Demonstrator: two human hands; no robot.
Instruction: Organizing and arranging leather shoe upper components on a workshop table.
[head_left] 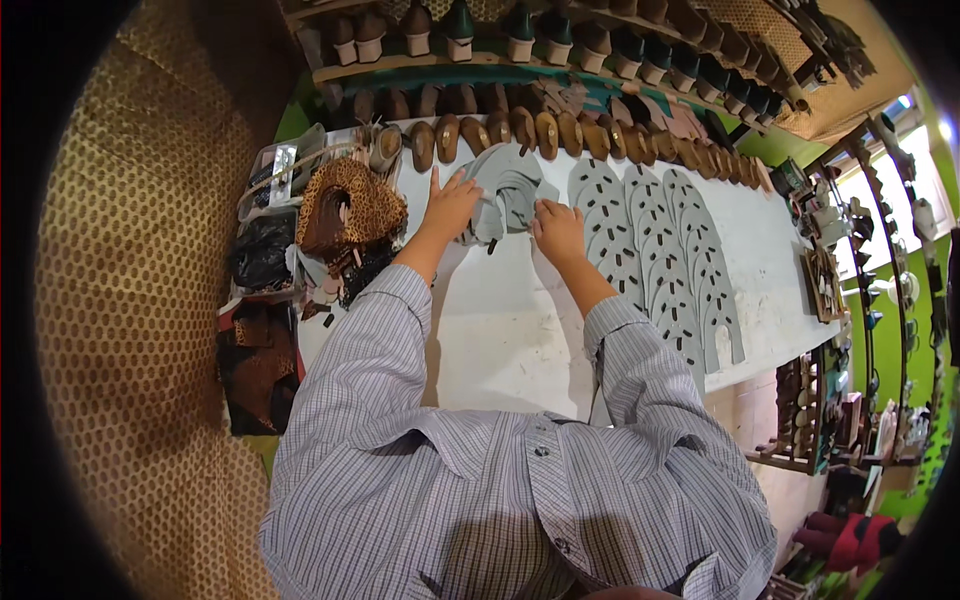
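A pile of grey, curved shoe-upper pieces (508, 183) lies on the white worktable (500, 340) in front of me. My left hand (450, 207) rests on the pile's left side, its fingers stretched out and apart. At the right edge of the same pile, my right hand (560, 230) has its fingers bent and pinched on a grey piece. To the right, more grey curved pieces (650, 240) overlap in long rows, each with small dark rectangular tabs.
Wooden shoe lasts (545, 135) line the table's back edge, below a shelf (420, 65) of dark shoes. Leopard-print pieces (350, 205), a black plastic bag (265, 250) and dark scraps (262, 365) crowd the left side. Racks of shoes (800, 410) stand at the right.
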